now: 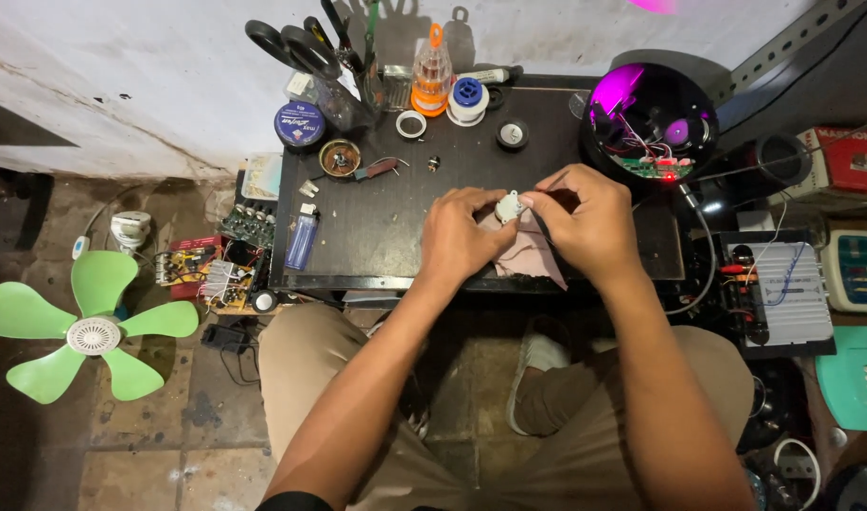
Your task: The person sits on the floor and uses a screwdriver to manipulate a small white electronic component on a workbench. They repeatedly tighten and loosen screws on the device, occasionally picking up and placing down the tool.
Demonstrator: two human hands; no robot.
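Observation:
My left hand [460, 237] and my right hand [585, 220] meet over a small dark worktable [376, 218]. Between the fingertips of both hands sits a small white round part [508, 205], possibly a little motor. My right hand also holds a thin dark tool [540, 227] pointing down beside the part. Under my hands lies a pinkish cloth [533, 257] on the table's front edge.
A round black housing [653, 121] with a lit circuit board stands at the table's back right. Scissors [291, 43], solder spools, tape rolls and a blue lighter [302, 237] crowd the back and left. A green fan blade [83, 326] lies on the floor at left; electronics boxes stand at right.

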